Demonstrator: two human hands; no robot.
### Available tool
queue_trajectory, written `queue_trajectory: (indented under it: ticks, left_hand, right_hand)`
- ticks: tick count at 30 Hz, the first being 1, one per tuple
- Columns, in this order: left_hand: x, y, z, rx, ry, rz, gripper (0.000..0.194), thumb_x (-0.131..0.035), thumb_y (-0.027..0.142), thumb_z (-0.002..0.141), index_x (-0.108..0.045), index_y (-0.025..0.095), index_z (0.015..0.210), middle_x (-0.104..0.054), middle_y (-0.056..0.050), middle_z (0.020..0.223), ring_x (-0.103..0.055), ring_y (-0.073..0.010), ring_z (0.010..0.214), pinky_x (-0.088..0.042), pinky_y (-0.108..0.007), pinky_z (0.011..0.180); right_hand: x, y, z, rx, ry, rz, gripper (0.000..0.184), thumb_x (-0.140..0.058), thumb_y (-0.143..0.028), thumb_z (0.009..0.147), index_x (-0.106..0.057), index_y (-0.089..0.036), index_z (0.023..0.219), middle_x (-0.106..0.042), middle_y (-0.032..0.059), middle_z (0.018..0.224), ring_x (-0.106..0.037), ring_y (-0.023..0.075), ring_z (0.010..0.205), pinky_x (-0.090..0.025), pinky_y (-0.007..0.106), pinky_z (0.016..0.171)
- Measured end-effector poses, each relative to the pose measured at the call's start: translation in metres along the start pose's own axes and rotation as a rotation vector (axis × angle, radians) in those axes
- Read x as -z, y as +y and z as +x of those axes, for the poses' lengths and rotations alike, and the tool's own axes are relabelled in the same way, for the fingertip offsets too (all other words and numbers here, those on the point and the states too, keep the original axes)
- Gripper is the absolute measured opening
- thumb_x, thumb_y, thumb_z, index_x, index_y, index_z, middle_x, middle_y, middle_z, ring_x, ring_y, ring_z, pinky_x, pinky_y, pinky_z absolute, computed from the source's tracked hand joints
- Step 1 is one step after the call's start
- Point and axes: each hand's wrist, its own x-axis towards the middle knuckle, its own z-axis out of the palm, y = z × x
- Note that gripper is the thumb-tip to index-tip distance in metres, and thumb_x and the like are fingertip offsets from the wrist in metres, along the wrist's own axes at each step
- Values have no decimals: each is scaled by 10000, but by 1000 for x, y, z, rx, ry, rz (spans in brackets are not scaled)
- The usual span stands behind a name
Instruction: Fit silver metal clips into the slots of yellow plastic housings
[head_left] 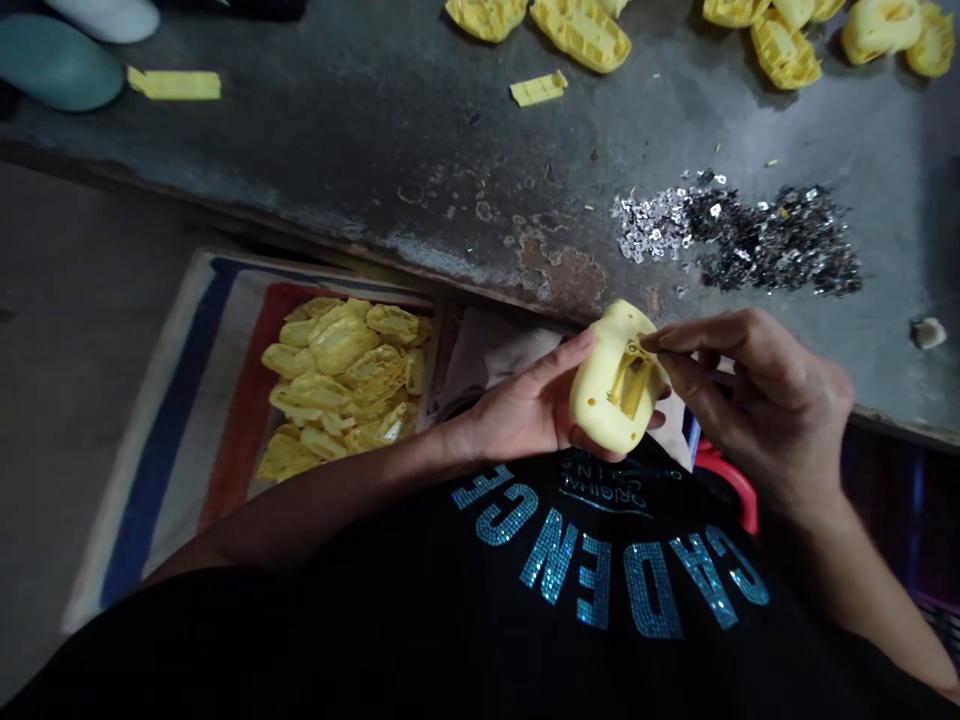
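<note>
Your left hand (525, 412) grips yellow rounded plastic casing (596, 385), right hand (776, 405) pinches at it; beyond, stained grey worktop (337, 140); leftward, dim floor (67, 330).

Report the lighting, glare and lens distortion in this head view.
Head view: dim, cool light overall; glints on the pile of small metal parts and the shirt's lettering; workbench edge looks bowed, likely lens distortion; lower-left floor sinks into shadow.

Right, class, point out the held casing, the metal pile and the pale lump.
Held casing (597, 375): head view, face beside its opening.
Metal pile (757, 240): head view, its middle.
Pale lump (929, 333): head view, its middle.
</note>
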Motion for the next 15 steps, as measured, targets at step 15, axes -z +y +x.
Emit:
queue_trajectory:
  ticks: [15]
  left_hand:
    - [0,-4,-3,-24,38,47,905,-796,735,1006,-546,222,1710,-813,-205,1421,-853,-350,1166,-755,-391,812]
  right_hand:
    - [-3,-3,-4,77,-34,-66,248,-792,-89,1025,-773,-300,1154,-864,-5,1034,-800,190,856,-635,339,750]
